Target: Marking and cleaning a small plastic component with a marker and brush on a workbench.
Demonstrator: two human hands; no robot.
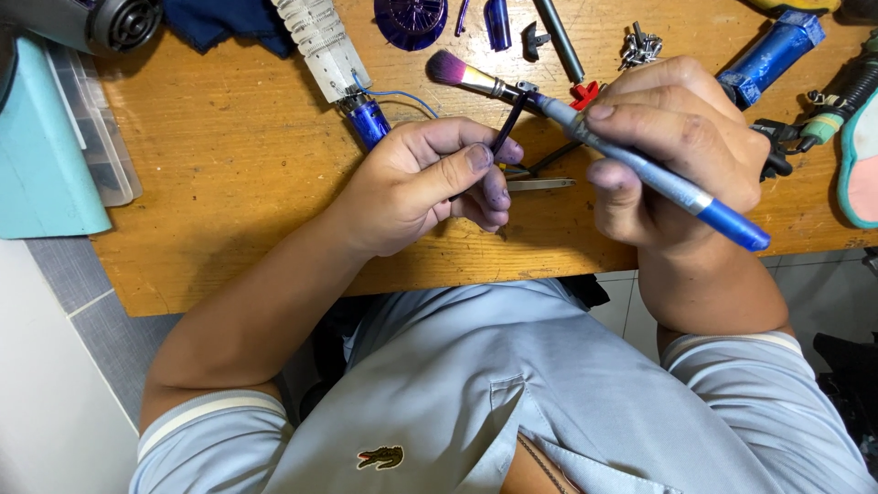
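Observation:
My right hand (pixel 681 151) grips a blue-handled brush (pixel 640 169) with a silver ferrule and a pink and purple bristle tip (pixel 448 69) that points up and left. My left hand (pixel 425 183) pinches a thin dark curved strip (pixel 508 123) between thumb and fingers, just below the brush's ferrule. My left fingertips are stained dark. Both hands hover over the front part of a wooden table (pixel 238 155). Metal tweezers (pixel 540 183) lie on the wood between my hands.
At the back lie a small blue motor with wires (pixel 368 119), a white ribbed part (pixel 320 41), a purple round fan piece (pixel 412 20), a dark rod (pixel 560 41), several screws (pixel 638 46) and a blue cylinder (pixel 773 55). A teal box (pixel 41 155) sits left.

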